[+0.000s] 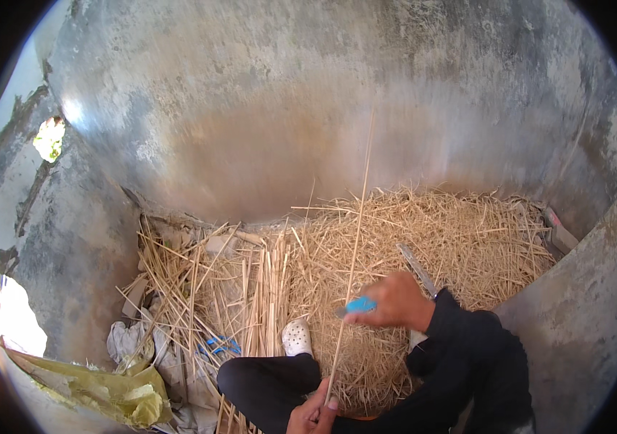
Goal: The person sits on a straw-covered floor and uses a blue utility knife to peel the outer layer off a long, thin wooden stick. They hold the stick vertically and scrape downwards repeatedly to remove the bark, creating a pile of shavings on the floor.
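Pale, straw-coloured cane or bamboo, by the look of it, in the strip [357, 244]: long, very slim, nearly straight, slanting up across the left part of the heap [460, 239] and on past its far edge, in front of the wall [272, 137]. Probably light, springy rather than stiff over such a length, likely to whip at the free far end and to split if bent sharply; perhaps smooth along the faces, splintery at the edges. Best taken near an end, with support farther along against sway. Pinched between thumb and fingers at its near end by the left hand [310, 417], on the near side of the heap. Above the heap's near left part, right hand [399, 302] curled round a blue tool [361, 305], blurred, with a dark tip close to the strip; impossible to tell touching from just apart. Dry, curly, tangled shavings in the heap; to its left, straighter slats [268, 289], side by side and loosely crossed. At the heap's left edge, a white, holed shoe [296, 338]. Farther left, crumpled yellow sack [131, 398] and limp grey cloth [131, 340].
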The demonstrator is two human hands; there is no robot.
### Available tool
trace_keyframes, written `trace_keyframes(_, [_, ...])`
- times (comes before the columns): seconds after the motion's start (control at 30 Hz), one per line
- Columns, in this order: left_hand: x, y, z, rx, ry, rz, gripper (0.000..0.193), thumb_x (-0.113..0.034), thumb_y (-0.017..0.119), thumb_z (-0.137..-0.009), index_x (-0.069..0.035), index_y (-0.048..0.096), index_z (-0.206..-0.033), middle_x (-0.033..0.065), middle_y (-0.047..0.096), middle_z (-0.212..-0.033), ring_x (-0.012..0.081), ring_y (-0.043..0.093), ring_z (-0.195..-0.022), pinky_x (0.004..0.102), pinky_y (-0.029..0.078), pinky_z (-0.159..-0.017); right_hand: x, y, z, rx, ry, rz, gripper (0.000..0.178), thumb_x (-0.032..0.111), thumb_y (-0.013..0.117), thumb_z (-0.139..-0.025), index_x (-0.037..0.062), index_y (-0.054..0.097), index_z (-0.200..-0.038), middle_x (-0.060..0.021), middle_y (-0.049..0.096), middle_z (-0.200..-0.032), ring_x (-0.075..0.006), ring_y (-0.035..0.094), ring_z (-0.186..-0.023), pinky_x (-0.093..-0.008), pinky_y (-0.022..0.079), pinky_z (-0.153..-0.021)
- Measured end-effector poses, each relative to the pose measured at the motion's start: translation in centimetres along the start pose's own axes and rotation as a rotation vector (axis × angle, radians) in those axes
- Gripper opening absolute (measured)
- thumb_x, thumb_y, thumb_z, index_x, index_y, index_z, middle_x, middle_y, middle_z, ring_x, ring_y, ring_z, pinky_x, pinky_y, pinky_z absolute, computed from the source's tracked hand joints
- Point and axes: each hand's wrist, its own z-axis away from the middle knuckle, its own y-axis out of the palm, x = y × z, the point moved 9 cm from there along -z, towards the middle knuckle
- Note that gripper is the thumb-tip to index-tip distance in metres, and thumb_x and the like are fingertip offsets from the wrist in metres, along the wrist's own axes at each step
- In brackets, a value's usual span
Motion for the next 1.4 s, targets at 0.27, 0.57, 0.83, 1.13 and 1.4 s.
trace_keyframes(0.27, [0.8,1.0,0.4,0.069,0.0,0.213,0.049,-0.025,0.052,-0.097,0.008,0.044,-0.133,0.014,0.055,-0.126,0.0173,0.047,-0.118,0.0282,0.033,-0.101,-10.6,-0.9,-2.4,-0.044,0.341,0.082,0.072,0.079,0.047,-0.076,0.0115,0.065,-0.057,-0.0063,0.05,-0.043,-0.0228,0.052,-0.04,-0.0366,0.041,-0.041])
trace_keyframes(0.57, [0.5,0.3,-0.1,0.027,0.009,0.118,0.05,-0.026,0.053,-0.097,0.008,0.044,-0.133,0.0124,0.057,-0.124,0.0162,0.048,-0.115,0.0274,0.035,-0.099,-5.5,0.5,-2.0,-0.023,0.147,-0.051,0.073,0.079,0.05,-0.073,0.01,0.061,-0.053,-0.0053,0.049,-0.042,-0.023,0.05,-0.037,-0.037,0.038,-0.04])
trace_keyframes(0.83, [-0.1,0.6,0.0,0.052,0.069,0.127,0.049,-0.025,0.052,-0.097,0.006,0.044,-0.134,0.0119,0.056,-0.124,0.016,0.048,-0.114,0.0269,0.036,-0.097,-7.0,-0.9,-3.1,-0.179,0.061,0.207,0.069,0.078,0.052,-0.074,0.0136,0.052,-0.047,-0.0035,0.047,-0.041,-0.0208,0.047,-0.034,-0.0351,0.037,-0.037])
trace_keyframes(1.13, [0.7,0.6,0.1,0.069,-0.002,0.025,0.051,-0.028,0.052,-0.097,0.005,0.044,-0.134,0.0125,0.055,-0.126,0.0174,0.047,-0.116,0.0277,0.036,-0.098,-8.4,-2.0,-4.0,-0.272,0.026,0.287,0.076,0.082,0.044,-0.075,0.0119,0.049,-0.046,-0.0021,0.043,-0.04,-0.0187,0.044,-0.033,-0.035,0.035,-0.035])
trace_keyframes(1.4, [3.4,1.8,1.8,0.197,0.116,-0.162,0.052,-0.03,0.052,-0.096,0.004,0.043,-0.135,0.0087,0.062,-0.095,0.0147,0.056,-0.086,0.026,0.044,-0.078,-23.3,-3.8,-2.9,-0.242,0.628,0.346,0.075,0.073,0.038,-0.085,0.0051,0.065,-0.066,-0.0132,0.059,-0.056,-0.0297,0.06,-0.054,-0.0451,0.044,-0.05])
